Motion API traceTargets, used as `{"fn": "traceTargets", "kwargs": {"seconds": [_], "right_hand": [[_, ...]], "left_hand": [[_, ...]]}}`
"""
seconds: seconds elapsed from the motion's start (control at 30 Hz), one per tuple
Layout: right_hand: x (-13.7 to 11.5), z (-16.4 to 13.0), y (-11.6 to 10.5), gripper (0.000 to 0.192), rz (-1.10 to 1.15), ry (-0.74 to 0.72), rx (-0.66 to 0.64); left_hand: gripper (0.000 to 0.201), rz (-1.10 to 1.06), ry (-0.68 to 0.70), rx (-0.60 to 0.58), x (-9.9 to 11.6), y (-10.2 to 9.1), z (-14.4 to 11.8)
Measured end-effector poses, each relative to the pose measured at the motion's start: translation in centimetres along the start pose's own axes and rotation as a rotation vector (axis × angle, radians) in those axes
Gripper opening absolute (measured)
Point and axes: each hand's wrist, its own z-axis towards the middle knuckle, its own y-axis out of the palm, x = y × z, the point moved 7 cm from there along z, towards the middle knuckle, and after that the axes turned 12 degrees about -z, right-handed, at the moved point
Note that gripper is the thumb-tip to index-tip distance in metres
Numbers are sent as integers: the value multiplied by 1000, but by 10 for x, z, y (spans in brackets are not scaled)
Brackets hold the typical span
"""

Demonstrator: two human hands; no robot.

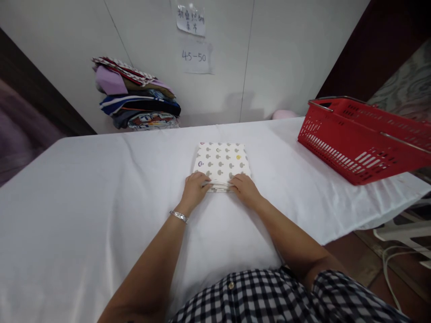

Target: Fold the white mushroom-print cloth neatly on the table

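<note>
At the centre of the frame, the near edge of a folded cloth (221, 163) is gripped by two hands. The left hand (195, 188) is curled over the lower left corner, fingers together and pinched on the layered edge. The right hand (245, 188) is set the same way on the lower right corner, fingers closed on the same edge. A thin silver bracelet (178, 216) is worn on the left wrist.

The cloth is a flat, roughly square packet of soft white fabric, printed with small grey shapes and a few coloured ones. It lies in the middle of a table (84, 202) covered by one smooth white sheet with faint creases. Bare sheet is seen on every side of the cloth, widest at the left of the frame.

At the right, one red plastic basket (363, 139) with slotted walls and metal handles sits near the table's edge, well apart from the hands. At the upper left, one stack (138, 96) of folded, many-coloured fabrics rests against the pale wall. Two paper notes (193, 38) are stuck at the upper centre.
</note>
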Motion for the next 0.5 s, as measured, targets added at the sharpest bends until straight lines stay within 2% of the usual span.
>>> {"fn": "traceTargets", "kwargs": {"seconds": [0.23, 0.5], "right_hand": [[9, 0, 2, 14, 153, 50, 55], [14, 1, 1, 18, 216, 15, 50]], "left_hand": [[7, 7, 19, 5, 4, -1, 1], [10, 45, 33, 10, 8, -1, 0]]}}
